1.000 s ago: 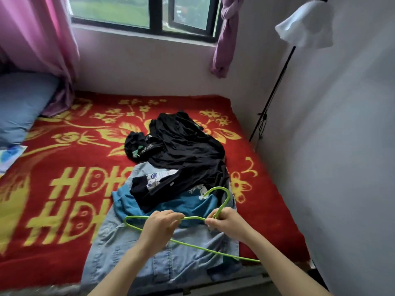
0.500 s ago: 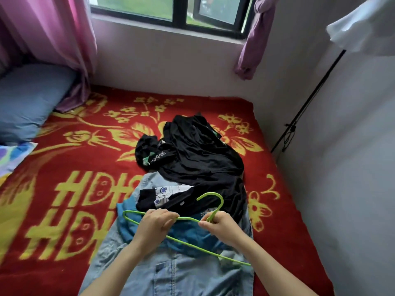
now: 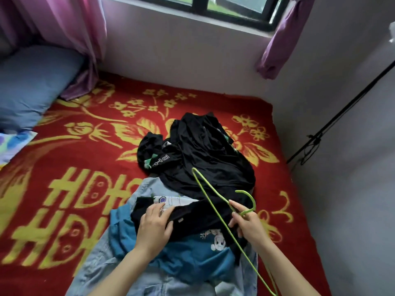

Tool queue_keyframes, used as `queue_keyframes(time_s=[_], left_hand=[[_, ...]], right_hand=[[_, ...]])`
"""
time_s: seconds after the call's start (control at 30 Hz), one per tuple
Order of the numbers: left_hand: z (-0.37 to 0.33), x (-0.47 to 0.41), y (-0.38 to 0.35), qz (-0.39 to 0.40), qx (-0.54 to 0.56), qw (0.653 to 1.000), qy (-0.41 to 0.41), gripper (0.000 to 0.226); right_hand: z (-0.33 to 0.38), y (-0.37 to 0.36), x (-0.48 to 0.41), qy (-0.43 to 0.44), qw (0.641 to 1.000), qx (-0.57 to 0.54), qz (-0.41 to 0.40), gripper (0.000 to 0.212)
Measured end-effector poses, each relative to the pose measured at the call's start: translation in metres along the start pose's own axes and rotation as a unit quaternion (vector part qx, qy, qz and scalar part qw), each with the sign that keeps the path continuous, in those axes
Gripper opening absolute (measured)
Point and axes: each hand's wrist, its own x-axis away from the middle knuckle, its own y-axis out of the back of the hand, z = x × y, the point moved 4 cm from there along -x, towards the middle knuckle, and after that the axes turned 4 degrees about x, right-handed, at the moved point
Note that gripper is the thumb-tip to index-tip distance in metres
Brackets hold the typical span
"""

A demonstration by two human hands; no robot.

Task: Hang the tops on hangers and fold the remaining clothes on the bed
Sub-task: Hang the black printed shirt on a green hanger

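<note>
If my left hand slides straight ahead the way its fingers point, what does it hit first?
Probably the white printed patch on the black top right at its fingertips, then the black pile; depth unclear.

Counted 1 green hanger [image 3: 253, 201] and 2 hands: left hand [image 3: 155, 226], right hand [image 3: 249, 227]. Clothes: 1 blue top [image 3: 192, 257], 1 denim piece [image 3: 102, 265], black items [image 3: 205, 154] approx. 2 (heap was too tangled to split). Also 1 pillow [image 3: 32, 86], 2 curtains [image 3: 70, 33], 1 red blanket [image 3: 85, 167].

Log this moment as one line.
step: hanging | left hand: rests on black top | right hand: holds green hanger | clothes: piled on bed
</note>
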Motion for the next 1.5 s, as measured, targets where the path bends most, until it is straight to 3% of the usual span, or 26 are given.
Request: queue_keyframes(time_s=[0.1, 0.17, 0.23, 0.33, 0.43, 0.53, 0.63, 0.77, 0.9, 1.13, 1.27, 1.4, 1.5], left_hand=[[0.016, -0.008, -0.019, 0.059, -0.007, 0.997, 0.057, 0.049], [0.023, -0.019, -0.029, 0.063, 0.007, 0.992, 0.107, 0.038], [0.027, -0.034, -0.033, 0.041, 0.011, 0.988, 0.146, 0.033], [0.036, -0.059, -0.048, 0.078, -0.011, 0.981, 0.176, 0.040], [0.053, -0.080, -0.064, 0.111, -0.012, 0.972, 0.208, 0.042], [0.072, -0.091, -0.077, 0.125, -0.007, 0.961, 0.248, 0.041], [0.087, -0.089, -0.086, 0.128, -0.009, 0.952, 0.277, 0.042], [0.099, -0.079, -0.091, 0.142, -0.007, 0.941, 0.306, 0.041], [0.110, -0.072, -0.090, 0.130, 0.014, 0.935, 0.328, 0.038], [0.116, -0.062, -0.087, 0.111, 0.050, 0.937, 0.329, 0.036], [0.102, -0.067, -0.086, 0.098, 0.073, 0.935, 0.333, 0.033], [0.069, -0.073, -0.093, 0.105, 0.082, 0.948, 0.289, 0.038], [0.034, -0.078, -0.099, 0.110, 0.081, 0.966, 0.219, 0.047]], right_hand=[[-0.013, 0.042, -0.038, -0.067, 0.997, -0.016, -0.028, 0.036], [-0.021, 0.064, -0.069, -0.107, 0.993, 0.018, -0.045, 0.036], [-0.026, 0.078, -0.103, -0.119, 0.987, 0.073, -0.076, 0.035], [-0.036, 0.081, -0.154, -0.117, 0.971, 0.176, -0.109, 0.027], [-0.045, 0.059, -0.188, -0.118, 0.931, 0.331, -0.093, 0.018], [-0.051, 0.020, -0.215, -0.101, 0.908, 0.402, -0.059, 0.018], [-0.057, -0.021, -0.240, -0.078, 0.917, 0.390, -0.020, 0.007], [-0.065, -0.055, -0.262, -0.055, 0.915, 0.400, 0.018, 0.026], [-0.084, -0.071, -0.276, -0.054, 0.909, 0.412, 0.034, 0.026], [-0.087, -0.063, -0.270, -0.021, 0.907, 0.419, -0.030, 0.011], [-0.073, -0.039, -0.246, 0.003, 0.945, 0.294, -0.146, 0.023], [-0.047, -0.006, -0.200, 0.086, 0.952, 0.203, -0.212, 0.055], [-0.039, 0.009, -0.171, 0.110, 0.965, 0.155, -0.180, 0.039]])
